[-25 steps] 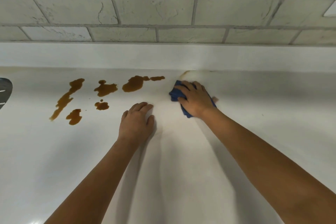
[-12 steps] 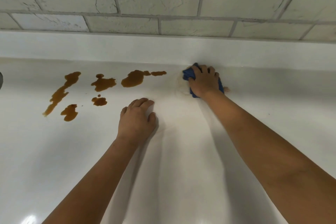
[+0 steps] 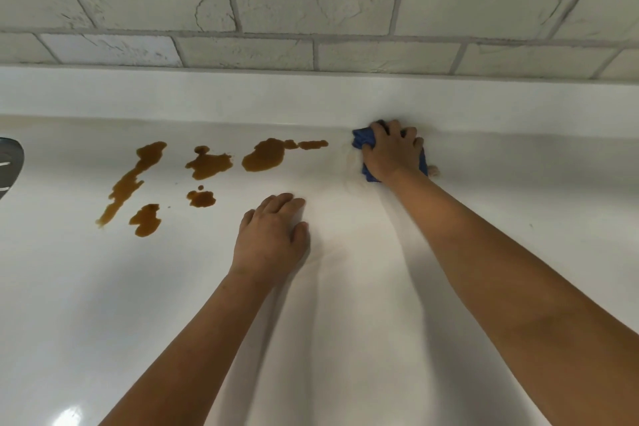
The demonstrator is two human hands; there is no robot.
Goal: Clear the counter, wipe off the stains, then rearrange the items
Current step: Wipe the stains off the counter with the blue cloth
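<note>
Cloth (image 3: 363, 142) bunched under right hand (image 3: 392, 152), beside brown stains (image 3: 264, 155)

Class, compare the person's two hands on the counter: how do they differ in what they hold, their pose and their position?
The right hand grips a blue cloth; the left hand holds nothing. The right hand's fingers curl round the cloth; the left hand lies flat, palm down. The right hand is at the back of the counter, near the wall; the left hand is nearer the person. Both touch down on the counter.
</note>
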